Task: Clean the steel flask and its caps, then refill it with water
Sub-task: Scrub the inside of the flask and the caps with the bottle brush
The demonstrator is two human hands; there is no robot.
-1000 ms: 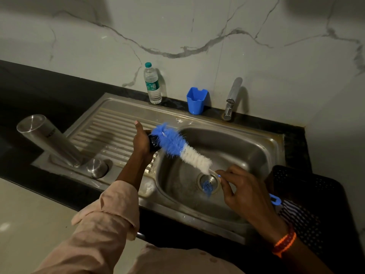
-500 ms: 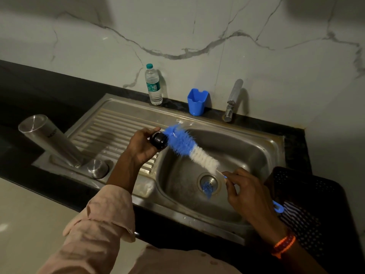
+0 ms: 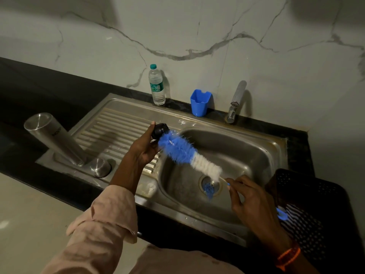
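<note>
The left hand (image 3: 145, 148) curls its fingers around a small dark cap (image 3: 159, 130), apparently black. The right hand (image 3: 249, 201) pinches the bottle brush (image 3: 189, 155) handle, bristles against the cap at ten o'clock. The steel flask (image 3: 54, 138) stands inverted at nine o'clock.

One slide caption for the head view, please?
Left hand holds black cap; right hand scrubs it with bottle brush.

At frame centre, the left hand (image 3: 145, 148) holds a black cap (image 3: 160, 129) against the bottle brush (image 3: 188, 154), gripped by the right hand (image 3: 249, 196).

A home kitchen: steel sink (image 3: 272, 147) with drainboard, tap (image 3: 236, 101), marble-patterned wall.
</note>
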